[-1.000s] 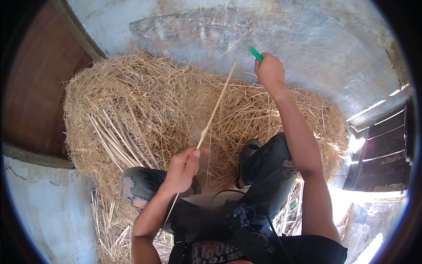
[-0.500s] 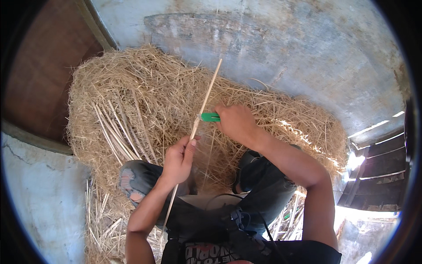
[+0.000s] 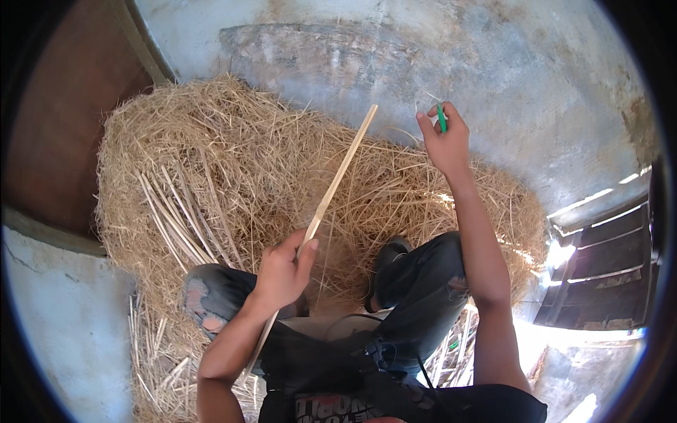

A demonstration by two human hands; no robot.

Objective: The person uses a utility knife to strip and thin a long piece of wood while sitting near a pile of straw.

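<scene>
My left hand is closed around a long, pale bamboo strip. The strip slants from beside my left thigh up and away to the right, its far end in the air above the shavings. Out beyond that end, to the right, my right hand is raised in front of the wall. Its fingers grip a green-handled cutter knife, apart from the strip. Thin pale slivers show by the fingertips. The knife's blade is hard to make out.
A big heap of straw-like shavings spreads ahead of my knees. Several bamboo strips lie on it at left. More sticks lie beside my right leg. A weathered wall curves behind, with a brown door-like panel at left.
My right hand has swung the knife off the strip, up and away to the right. The strip has turned slightly, showing a flatter, broader face. My left hand stays nearly in place.
</scene>
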